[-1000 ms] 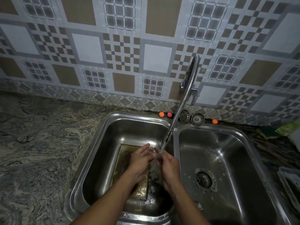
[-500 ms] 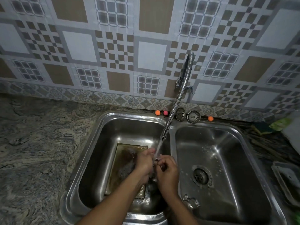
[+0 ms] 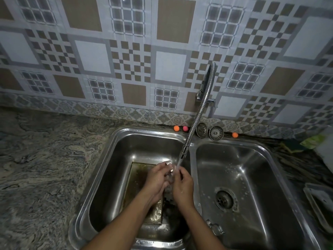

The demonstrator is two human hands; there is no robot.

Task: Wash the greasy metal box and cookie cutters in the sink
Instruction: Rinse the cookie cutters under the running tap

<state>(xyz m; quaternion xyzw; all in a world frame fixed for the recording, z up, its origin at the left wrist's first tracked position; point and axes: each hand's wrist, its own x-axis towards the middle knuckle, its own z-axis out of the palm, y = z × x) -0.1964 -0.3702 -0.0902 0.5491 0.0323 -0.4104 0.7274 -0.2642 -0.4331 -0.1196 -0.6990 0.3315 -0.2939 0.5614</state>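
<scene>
I see the left hand (image 3: 155, 179) and right hand (image 3: 182, 184) both gripping a small cookie cutter (image 3: 170, 165) under the faucet (image 3: 198, 112) stream, above the greasy metal box (image 3: 137, 181) lying in the left sink basin (image 3: 115, 168).

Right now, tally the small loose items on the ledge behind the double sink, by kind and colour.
small orange balls: 2
small pink ball: 1
round metal sink strainers: 2
Total: 5
</scene>
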